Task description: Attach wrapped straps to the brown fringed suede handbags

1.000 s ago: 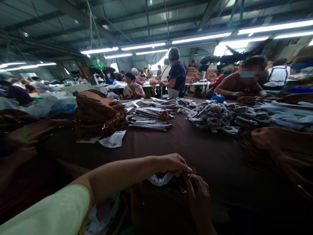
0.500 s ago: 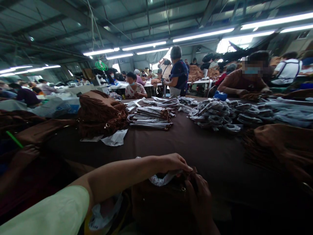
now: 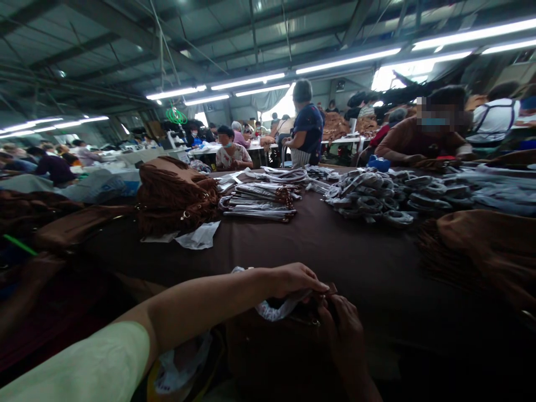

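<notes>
A dark brown bag [image 3: 268, 346] is in front of me at the table's near edge, with a handle wrapped in white plastic [image 3: 274, 310] curving over its top. My left hand [image 3: 299, 279] reaches across the bag, thumb and fingers pinching a small brown strap end [image 3: 330, 289] at its upper right corner. Against that same corner, my right hand [image 3: 345, 321] is closed around the bag's edge, its fingers bent just below the strap. A small metal ring [image 3: 315, 322] shows beside the right thumb. Deep shadow hides most of the bag's body.
Brown fringed bags [image 3: 176, 195] are stacked at left, beside a bundle of wrapped straps [image 3: 262, 201]. Coiled wrapped handles [image 3: 368, 195] heap up at right, near more brown fringed pieces [image 3: 486, 240]. A co-worker [image 3: 427, 131] sits across the table; another person's hand [image 3: 42, 268] is at far left.
Both hands stay at the bag's corner with almost the same grip. The view has shifted slightly, and the hand with the green object at far left has moved a little lower.
</notes>
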### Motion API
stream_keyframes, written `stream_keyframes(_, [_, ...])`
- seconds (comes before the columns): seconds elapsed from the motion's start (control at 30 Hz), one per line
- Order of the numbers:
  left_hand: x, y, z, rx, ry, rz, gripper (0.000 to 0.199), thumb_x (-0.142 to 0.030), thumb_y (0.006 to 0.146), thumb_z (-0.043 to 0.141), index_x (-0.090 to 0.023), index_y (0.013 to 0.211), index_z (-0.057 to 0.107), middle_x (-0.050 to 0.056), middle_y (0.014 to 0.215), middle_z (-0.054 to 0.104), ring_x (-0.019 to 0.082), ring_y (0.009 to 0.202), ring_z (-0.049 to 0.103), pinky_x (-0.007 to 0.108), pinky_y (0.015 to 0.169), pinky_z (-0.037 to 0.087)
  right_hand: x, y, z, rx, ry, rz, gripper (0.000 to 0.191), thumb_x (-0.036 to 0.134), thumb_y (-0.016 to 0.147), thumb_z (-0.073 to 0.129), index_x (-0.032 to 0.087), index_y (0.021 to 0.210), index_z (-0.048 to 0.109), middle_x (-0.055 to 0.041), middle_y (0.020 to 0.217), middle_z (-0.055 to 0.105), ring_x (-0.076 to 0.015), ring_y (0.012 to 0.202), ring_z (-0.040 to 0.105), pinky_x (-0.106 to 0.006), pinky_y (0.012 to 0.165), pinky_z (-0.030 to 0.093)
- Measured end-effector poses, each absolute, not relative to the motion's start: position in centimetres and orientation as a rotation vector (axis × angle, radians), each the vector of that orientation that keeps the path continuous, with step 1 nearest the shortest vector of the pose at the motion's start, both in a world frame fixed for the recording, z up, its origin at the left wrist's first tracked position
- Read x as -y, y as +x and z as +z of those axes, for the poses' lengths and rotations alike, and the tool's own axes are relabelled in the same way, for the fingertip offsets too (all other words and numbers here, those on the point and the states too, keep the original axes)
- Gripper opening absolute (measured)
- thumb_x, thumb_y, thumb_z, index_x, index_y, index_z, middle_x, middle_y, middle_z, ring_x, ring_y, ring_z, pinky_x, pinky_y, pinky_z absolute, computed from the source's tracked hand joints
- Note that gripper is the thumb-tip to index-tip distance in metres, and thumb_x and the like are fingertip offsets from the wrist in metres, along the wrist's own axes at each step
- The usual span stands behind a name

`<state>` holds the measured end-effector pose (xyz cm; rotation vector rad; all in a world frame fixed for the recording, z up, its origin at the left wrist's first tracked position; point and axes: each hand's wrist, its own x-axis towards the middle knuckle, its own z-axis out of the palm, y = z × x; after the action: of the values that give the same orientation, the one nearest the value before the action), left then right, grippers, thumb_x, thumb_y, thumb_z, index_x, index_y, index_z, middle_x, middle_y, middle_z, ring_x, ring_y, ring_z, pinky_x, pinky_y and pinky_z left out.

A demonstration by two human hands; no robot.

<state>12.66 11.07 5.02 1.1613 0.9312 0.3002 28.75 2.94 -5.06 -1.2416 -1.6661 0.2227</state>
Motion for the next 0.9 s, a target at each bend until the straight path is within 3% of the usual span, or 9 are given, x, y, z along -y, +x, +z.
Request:
stream_keyframes(0.13, [-10.8,13.1,5.5,-0.960,1.149,0.316,0.045,-0.049,0.052,0.083,-0.013,0.069,0.062,0.000,0.060,0.059,0.007,0.044,0.046,0.022,0.043,0.031,-3.2,28.8,-5.8,1.579,-1.312,0.230,0.032,0.048,0.089,0.052,0.020,0.103,0.060,-0.0105,0.100,0.066,-0.0262,0.093,0.060,-0.041,0.079,0.050])
stream_keyframes(0.5, [-10.7,13.6,5.7,-0.954,1.133,0.322,0.044,-0.047,0.048,0.085,-0.013,0.064,0.061,0.001,0.061,0.061,0.008,0.049,0.048,0.023,0.047,0.033,-3.0,28.9,-4.8,1.618,-1.296,0.299,0.023,0.043,0.091,0.050,0.022,0.093,0.060,-0.0074,0.094,0.066,-0.0252,0.090,0.059,-0.039,0.078,0.048])
stream_keyframes(0.7, [-10.7,14.7,5.4,-1.084,1.168,0.373,0.046,-0.051,0.046,0.083,-0.013,0.060,0.061,-0.001,0.053,0.057,0.007,0.043,0.043,0.023,0.043,0.028,-2.3,29.3,-4.2,1.660,-1.227,0.515,0.023,0.040,0.091,0.049,0.024,0.106,0.054,-0.0069,0.103,0.062,-0.0241,0.096,0.057,-0.037,0.080,0.047])
stream_keyframes(0.9, [-11.1,15.3,5.3,-1.037,1.189,0.327,0.046,-0.051,0.049,0.083,-0.011,0.064,0.067,0.001,0.058,0.059,0.006,0.044,0.043,0.022,0.043,0.027,-2.5,29.7,-4.4,1.559,-1.245,0.670,0.028,0.040,0.091,0.049,0.022,0.111,0.055,-0.0097,0.111,0.061,-0.0255,0.101,0.058,-0.039,0.086,0.046])
